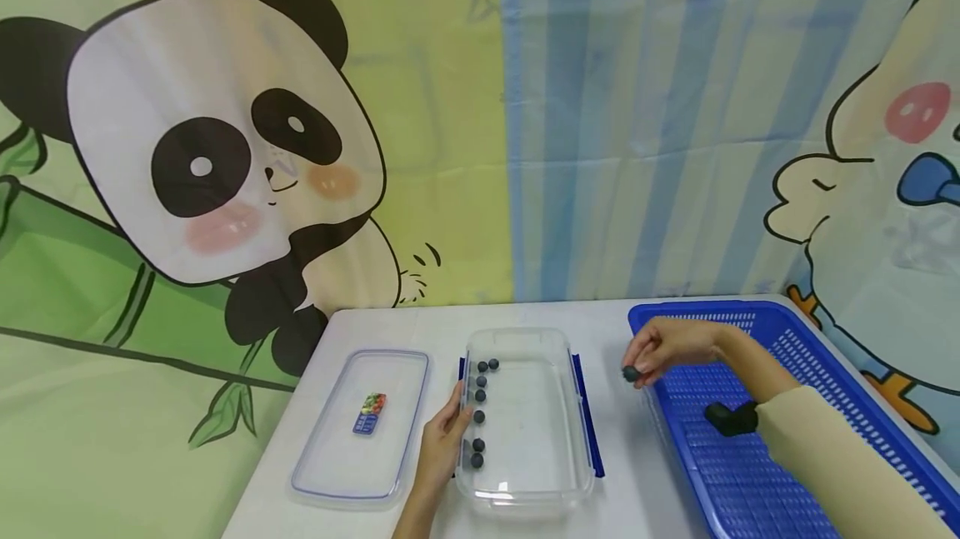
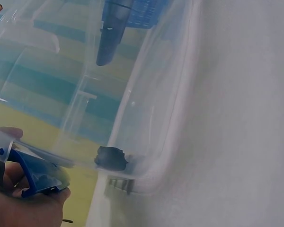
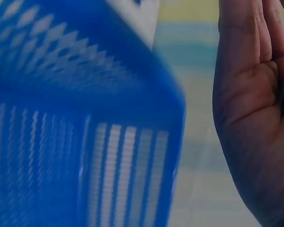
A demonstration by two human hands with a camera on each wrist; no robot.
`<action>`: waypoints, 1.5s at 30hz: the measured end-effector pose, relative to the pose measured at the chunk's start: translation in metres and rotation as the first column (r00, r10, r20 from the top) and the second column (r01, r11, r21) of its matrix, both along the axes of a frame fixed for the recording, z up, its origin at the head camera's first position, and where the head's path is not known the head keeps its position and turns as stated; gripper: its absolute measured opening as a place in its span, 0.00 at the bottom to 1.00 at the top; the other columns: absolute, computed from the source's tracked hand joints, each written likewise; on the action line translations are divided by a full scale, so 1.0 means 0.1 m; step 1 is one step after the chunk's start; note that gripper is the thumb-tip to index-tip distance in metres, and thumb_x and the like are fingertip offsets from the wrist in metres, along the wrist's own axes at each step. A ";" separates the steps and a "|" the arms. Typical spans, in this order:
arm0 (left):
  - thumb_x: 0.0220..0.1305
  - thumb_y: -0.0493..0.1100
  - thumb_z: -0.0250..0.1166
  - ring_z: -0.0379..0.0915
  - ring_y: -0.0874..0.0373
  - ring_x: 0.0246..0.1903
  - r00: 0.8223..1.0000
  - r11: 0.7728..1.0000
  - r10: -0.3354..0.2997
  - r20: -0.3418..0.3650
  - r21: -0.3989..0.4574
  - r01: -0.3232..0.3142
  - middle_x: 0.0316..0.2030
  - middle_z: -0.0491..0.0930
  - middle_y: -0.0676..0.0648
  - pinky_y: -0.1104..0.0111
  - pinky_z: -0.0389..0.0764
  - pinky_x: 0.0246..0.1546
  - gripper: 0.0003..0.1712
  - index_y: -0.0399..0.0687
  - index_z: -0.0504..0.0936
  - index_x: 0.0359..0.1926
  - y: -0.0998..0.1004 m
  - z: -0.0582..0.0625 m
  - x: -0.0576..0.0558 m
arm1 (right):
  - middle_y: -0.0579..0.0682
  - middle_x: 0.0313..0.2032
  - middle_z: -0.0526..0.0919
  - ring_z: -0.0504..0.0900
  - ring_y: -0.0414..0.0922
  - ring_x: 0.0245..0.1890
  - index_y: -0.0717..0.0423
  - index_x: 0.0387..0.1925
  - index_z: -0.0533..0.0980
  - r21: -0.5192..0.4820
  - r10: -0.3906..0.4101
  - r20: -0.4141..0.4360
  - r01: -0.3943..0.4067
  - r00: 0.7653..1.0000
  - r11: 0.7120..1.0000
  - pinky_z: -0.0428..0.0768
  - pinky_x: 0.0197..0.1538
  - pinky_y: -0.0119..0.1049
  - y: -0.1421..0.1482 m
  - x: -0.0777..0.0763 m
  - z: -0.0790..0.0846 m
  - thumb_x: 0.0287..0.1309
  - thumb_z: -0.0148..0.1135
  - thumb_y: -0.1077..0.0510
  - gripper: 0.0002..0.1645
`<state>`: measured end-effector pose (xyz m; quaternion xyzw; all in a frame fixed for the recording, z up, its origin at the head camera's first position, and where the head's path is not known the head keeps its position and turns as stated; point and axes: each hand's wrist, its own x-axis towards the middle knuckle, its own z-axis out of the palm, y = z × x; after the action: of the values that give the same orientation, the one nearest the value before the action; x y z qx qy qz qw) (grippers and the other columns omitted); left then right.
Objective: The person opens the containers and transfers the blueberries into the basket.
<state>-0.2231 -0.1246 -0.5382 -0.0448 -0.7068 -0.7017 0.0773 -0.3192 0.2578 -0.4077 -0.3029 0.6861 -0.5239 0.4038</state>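
A clear plastic box [image 1: 536,431] with blue side latches stands mid-table, several blueberries [image 1: 481,396] lined up along its left wall inside. My left hand [image 1: 441,443] grips that left side, thumb at the rim; in the left wrist view its fingers curl about the blue latch [image 2: 40,175], and a dark blueberry [image 2: 110,158] shows through the wall. Between the box and the blue basket [image 1: 693,464], my right hand [image 1: 671,347] pinches one blueberry [image 1: 632,373] at its fingertips. The right wrist view has the right hand [image 3: 255,109] beside the basket, with the fingertips out of frame.
On the left of the white table [image 1: 442,322] lies a clear lid [image 1: 337,464] with a colourful label. The slatted basket fills the right side, under my right forearm. A cartoon-printed curtain [image 1: 450,147] hangs behind the table's far edge.
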 end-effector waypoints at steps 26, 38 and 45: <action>0.66 0.38 0.56 0.53 0.52 0.65 0.999 0.999 0.001 0.032 0.036 -0.002 0.66 0.58 0.45 0.74 0.57 0.60 0.28 0.37 0.61 0.64 -0.03 -0.01 0.02 | 0.57 0.52 0.77 0.77 0.47 0.51 0.65 0.53 0.74 -0.089 -0.237 0.317 0.278 0.918 0.957 0.73 0.58 0.42 1.60 0.35 -1.06 0.68 0.39 0.69 0.20; 0.64 0.40 0.58 0.53 0.48 0.64 0.999 0.999 -0.012 0.053 0.033 0.010 0.65 0.57 0.40 0.73 0.58 0.60 0.30 0.32 0.61 0.63 0.01 0.27 0.12 | 0.61 0.55 0.74 0.73 0.51 0.56 0.71 0.58 0.67 -0.201 -0.203 0.402 0.303 0.893 0.932 0.68 0.61 0.44 1.63 0.41 -1.03 0.70 0.31 0.69 0.22; 0.65 0.39 0.57 0.54 0.48 0.64 0.999 0.999 -0.013 0.048 0.035 0.011 0.65 0.58 0.41 0.72 0.58 0.60 0.29 0.32 0.61 0.63 0.02 0.22 0.09 | 0.53 0.49 0.80 0.77 0.47 0.51 0.57 0.53 0.75 -0.304 -0.310 0.293 0.396 0.904 0.867 0.73 0.58 0.40 1.06 0.34 -0.60 0.69 0.35 0.69 0.23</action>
<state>-0.2137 -0.1231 -0.5162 -0.0309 -0.6961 -0.7150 0.0567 -0.2851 0.3636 -0.4681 -0.1753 0.5711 -0.7367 0.3169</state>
